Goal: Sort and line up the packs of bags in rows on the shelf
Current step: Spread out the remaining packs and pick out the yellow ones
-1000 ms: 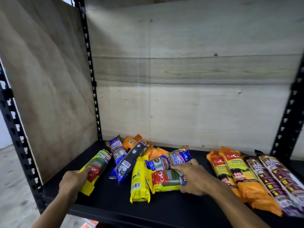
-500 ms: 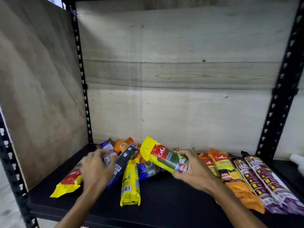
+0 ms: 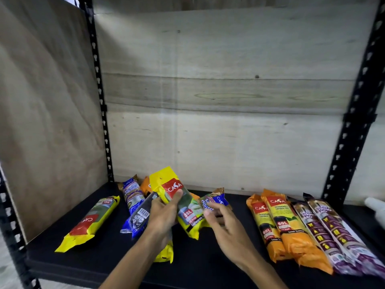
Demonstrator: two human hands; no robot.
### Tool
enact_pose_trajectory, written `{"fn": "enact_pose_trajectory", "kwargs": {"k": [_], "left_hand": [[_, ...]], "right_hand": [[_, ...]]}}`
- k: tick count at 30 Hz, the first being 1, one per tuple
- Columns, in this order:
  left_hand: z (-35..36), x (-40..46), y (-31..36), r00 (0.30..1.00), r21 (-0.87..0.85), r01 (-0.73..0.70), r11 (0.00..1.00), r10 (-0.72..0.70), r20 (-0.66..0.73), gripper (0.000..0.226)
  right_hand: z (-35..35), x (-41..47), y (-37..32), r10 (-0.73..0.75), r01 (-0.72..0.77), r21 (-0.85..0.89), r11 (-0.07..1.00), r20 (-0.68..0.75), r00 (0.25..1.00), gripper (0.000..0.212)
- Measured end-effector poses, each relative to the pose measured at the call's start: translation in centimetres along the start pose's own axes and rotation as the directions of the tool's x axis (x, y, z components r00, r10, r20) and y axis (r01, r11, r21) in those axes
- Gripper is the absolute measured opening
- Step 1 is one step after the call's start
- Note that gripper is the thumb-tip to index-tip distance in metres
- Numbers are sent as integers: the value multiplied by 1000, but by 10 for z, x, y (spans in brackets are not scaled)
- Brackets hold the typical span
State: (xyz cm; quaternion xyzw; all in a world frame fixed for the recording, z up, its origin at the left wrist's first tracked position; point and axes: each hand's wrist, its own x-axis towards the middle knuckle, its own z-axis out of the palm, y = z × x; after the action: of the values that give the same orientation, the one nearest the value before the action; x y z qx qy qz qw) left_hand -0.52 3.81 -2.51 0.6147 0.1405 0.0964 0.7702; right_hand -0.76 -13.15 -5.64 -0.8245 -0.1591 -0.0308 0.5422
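A yellow pack with a red Casa label (image 3: 174, 192) is held tilted above the loose heap, with my left hand (image 3: 164, 215) gripping its middle, thumb on top. My right hand (image 3: 227, 230) hovers just right of its lower end, fingers apart. Under and behind them lie a blue pack (image 3: 132, 191), a dark pack with a barcode (image 3: 140, 218), an orange pack (image 3: 145, 186) and a blue-and-brown pack (image 3: 216, 202). Another yellow pack (image 3: 166, 254) shows beneath my left forearm. One yellow pack (image 3: 89, 223) lies alone at the left.
On the right of the black shelf (image 3: 208, 268), two orange packs (image 3: 277, 228) and two purple drawstring packs (image 3: 331, 228) lie side by side in a row. Plywood panels close the back and left. A white object (image 3: 375, 207) sits past the right upright.
My left hand left the yellow pack at the left and took hold of the pack my right hand had lifted from the heap. My right hand has let it go.
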Motion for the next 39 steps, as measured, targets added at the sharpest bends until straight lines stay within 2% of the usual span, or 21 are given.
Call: {"fn": "enact_pose_trajectory", "kwargs": {"k": [2,4,8,11,12,18,22,26,29,32,33,36,39], "left_hand": [[-16,7,7,999,-1,-2,1000,2,-39,25],[-35,16,16,997,21,4,1000,-2,-73,27],[-87,34,37,984,156,5,988,23,-178,35],[-122,40,43,975,348,14,937,65,-214,34],[-133,43,43,967,428,20,903,91,-238,34],[-189,66,35,928,671,131,730,149,-343,37],[-202,76,37,923,749,171,640,163,-350,42],[-208,87,38,920,769,188,611,165,-356,46],[-207,93,35,923,821,180,541,197,-332,45],[-185,85,32,932,891,166,422,229,-282,44],[-177,82,30,937,911,163,378,229,-263,46],[-158,75,21,937,942,177,287,243,-250,58],[-156,72,16,940,968,159,195,270,-209,50]], "right_hand": [[-3,-2,14,27,-19,-245,969,27,999,58],[-4,-4,27,85,-20,-494,869,110,990,58],[2,-9,41,152,10,-688,726,175,973,72],[6,-12,45,165,7,-688,726,184,969,112],[6,-12,47,164,4,-695,719,176,971,118],[7,-10,48,164,-9,-701,713,154,974,121],[6,-8,48,170,-12,-701,713,156,973,121],[6,-9,48,167,-21,-690,724,146,975,99],[6,-10,47,180,-34,-672,740,149,972,104],[4,-9,46,161,-31,-669,743,134,978,62],[4,-9,47,157,-32,-667,745,128,979,56],[4,-10,49,154,-35,-662,749,122,981,54],[5,-10,51,145,-30,-659,752,120,982,54]]}}
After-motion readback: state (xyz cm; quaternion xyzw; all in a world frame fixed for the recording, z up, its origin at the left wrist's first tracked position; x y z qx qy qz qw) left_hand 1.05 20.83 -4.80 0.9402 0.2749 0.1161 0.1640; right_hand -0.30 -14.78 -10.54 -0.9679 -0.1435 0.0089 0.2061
